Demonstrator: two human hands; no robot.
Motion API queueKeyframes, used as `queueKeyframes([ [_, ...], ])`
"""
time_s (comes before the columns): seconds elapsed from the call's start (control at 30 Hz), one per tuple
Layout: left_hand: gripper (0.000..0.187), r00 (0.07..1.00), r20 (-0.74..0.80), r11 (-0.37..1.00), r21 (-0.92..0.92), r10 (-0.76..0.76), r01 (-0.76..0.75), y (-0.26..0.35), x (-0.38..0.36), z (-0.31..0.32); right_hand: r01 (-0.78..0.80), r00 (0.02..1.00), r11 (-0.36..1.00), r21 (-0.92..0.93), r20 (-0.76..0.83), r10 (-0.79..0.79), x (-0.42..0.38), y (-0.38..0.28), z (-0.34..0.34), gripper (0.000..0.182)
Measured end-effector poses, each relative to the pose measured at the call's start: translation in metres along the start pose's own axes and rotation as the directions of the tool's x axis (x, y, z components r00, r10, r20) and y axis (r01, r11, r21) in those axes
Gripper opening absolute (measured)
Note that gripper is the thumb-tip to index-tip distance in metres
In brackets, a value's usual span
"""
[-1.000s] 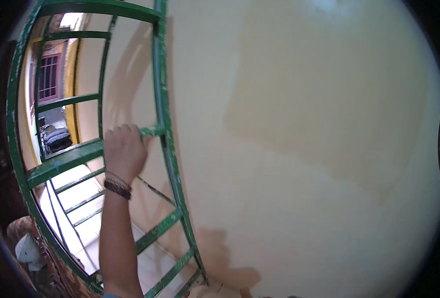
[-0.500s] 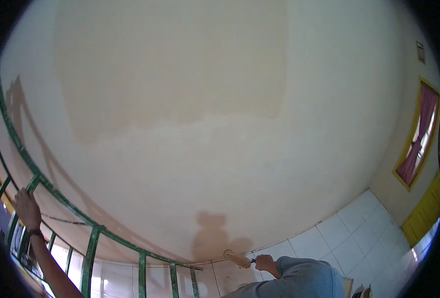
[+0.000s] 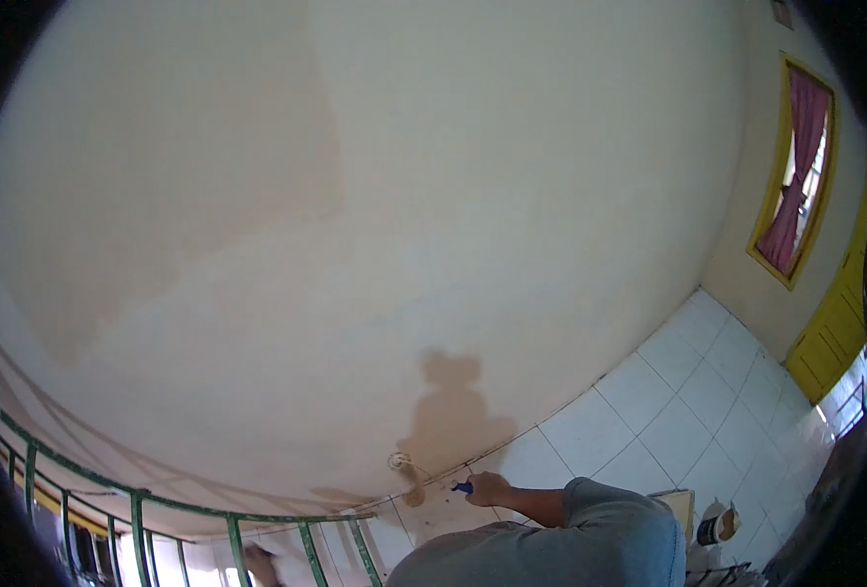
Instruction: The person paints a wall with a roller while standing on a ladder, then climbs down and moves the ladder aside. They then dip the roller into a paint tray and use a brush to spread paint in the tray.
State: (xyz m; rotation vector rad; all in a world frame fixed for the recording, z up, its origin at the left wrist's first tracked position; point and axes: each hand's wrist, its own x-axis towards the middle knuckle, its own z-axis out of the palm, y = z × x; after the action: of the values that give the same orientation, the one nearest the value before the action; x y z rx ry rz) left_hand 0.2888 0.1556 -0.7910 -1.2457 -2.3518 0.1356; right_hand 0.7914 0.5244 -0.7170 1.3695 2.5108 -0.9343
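My right hand (image 3: pixel 489 489) is closed round the blue handle of a paint roller (image 3: pixel 399 460). The roller's pale round end is close to the lower part of the wall (image 3: pixel 551 245), above the floor edge. Low in the view, among the bars of a green metal railing (image 3: pixel 189 511), is a brownish blur that looks like my left hand (image 3: pixel 260 564); its fingers cannot be made out. On the wall a darker beige patch (image 3: pixel 189 127) borders a paler area. My grey sleeve (image 3: pixel 600 533) fills the bottom middle.
White floor tiles (image 3: pixel 668 391) run along the wall's foot. An opened can (image 3: pixel 717 529) stands at lower right near a pale board (image 3: pixel 680 509). Farther right are a yellow-framed window (image 3: pixel 796 176) with a pink curtain and a yellow door (image 3: pixel 830 338).
The view has swung right, so the railing sits lower and the beige patch farther left. My left hand has left its place high on the railing. My right hand still holds the roller.
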Motion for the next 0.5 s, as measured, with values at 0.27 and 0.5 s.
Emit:
queueKeyframes([
  [0.27, 0.026, 0.938, 0.345, 0.707, -0.654, -0.036, 0.267, 0.234, -0.097, -0.043, 0.187, 0.977, 0.971, 0.146, -0.127, -0.169, -0.011, 0.017, -0.009, 0.039],
  [0.5, 0.021, 0.649, 0.750, -0.022, -0.656, -0.122, 0.754, 0.262, -0.062, -0.178, 0.246, 0.928, 0.789, 0.563, 0.098, -0.359, -0.062, -0.054, -0.054, 0.029],
])
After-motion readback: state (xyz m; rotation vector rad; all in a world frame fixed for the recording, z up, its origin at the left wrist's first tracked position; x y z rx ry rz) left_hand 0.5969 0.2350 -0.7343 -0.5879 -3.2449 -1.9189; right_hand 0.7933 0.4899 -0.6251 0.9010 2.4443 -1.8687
